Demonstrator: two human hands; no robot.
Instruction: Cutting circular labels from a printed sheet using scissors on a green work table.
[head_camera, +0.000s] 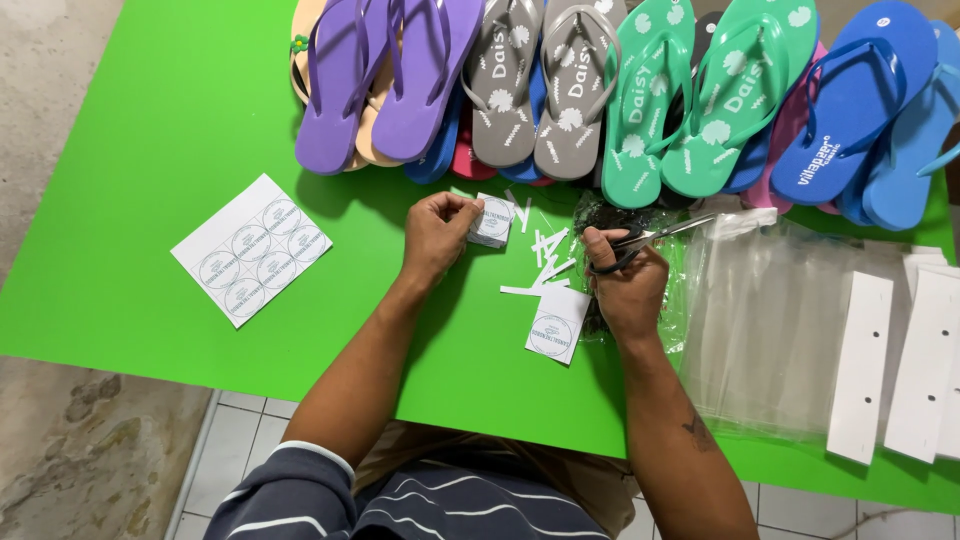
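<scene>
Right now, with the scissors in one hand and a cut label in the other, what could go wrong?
The scissors in the right hand point toward the clear plastic bags and might snag them. The paper scraps lie next to the cut label on the table, so they could get mixed up.

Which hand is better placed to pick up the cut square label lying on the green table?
Right, probably. The right hand lies next to the cut square paper label, though it holds the scissors. The left hand is farther and already pinches a small stack of labels.
</scene>
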